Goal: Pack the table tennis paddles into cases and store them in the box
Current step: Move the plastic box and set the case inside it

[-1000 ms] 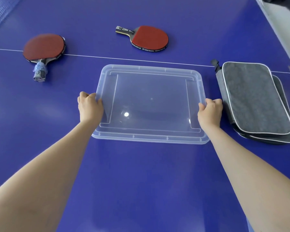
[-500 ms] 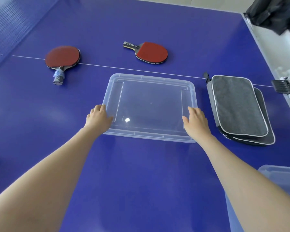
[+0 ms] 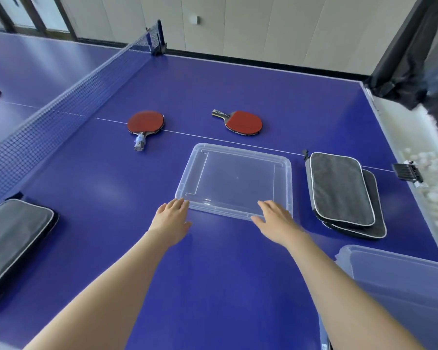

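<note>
Two red-faced table tennis paddles lie flat on the blue table (image 3: 213, 274), far from both hands. The left one, a paddle with a blue-wrapped handle (image 3: 146, 122), points its handle toward the near side. The right one, a paddle with a black and yellow handle (image 3: 244, 122), points its handle left.

Between the paddles and the hands lies a clear, flat plastic lid (image 3: 235, 178). The left hand (image 3: 171, 218) is released, fingers straight, its tips at the lid's near left corner. The right hand (image 3: 276, 221) is also released and grasps nothing, its straight fingers lying over the lid's near right edge.

Just right of the lid, two grey fabric paddle cases with white piping are stacked, the top case (image 3: 339, 188) partly covering the lower case (image 3: 376, 223). A clear plastic storage box (image 3: 400, 281) stands at the near right, close to the right forearm. Another grey case (image 3: 13, 233) lies at the near left edge, well apart from the hands. A dark blue net (image 3: 61, 107) runs along the left.
</note>
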A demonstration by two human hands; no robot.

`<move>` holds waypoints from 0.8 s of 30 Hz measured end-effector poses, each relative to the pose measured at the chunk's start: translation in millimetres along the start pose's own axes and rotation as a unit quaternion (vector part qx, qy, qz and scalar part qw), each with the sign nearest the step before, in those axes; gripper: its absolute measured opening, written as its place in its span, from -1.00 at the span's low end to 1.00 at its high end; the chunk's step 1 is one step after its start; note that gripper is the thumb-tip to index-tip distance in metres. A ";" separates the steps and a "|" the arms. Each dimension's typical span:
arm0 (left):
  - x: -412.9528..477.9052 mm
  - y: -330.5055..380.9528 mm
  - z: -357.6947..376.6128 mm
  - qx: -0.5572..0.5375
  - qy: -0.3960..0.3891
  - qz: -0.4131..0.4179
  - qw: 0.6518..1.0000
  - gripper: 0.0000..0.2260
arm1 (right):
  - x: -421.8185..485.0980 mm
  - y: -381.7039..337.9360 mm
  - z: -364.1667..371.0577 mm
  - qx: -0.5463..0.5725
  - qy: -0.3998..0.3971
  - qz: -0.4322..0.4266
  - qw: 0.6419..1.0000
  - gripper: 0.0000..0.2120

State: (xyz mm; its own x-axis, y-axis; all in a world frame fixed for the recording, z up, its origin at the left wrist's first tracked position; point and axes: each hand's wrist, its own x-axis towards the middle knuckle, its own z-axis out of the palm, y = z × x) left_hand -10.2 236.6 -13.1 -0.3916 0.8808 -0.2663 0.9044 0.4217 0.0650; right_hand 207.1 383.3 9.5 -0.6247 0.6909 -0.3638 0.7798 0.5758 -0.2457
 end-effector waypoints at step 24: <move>-137.8 -241.5 10.1 -0.058 0.029 -0.144 0.987 -0.48 | -2.9 -247.0 51.5 -0.078 -0.028 -0.088 0.993 -0.45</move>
State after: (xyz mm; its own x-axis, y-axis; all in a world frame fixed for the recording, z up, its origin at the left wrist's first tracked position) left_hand -173.0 11.3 -1.8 -0.6426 0.7297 -0.2338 0.7293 0.6760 0.1054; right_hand 18.3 216.6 25.0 -0.7449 0.5504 -0.3770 0.6399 0.7494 -0.1703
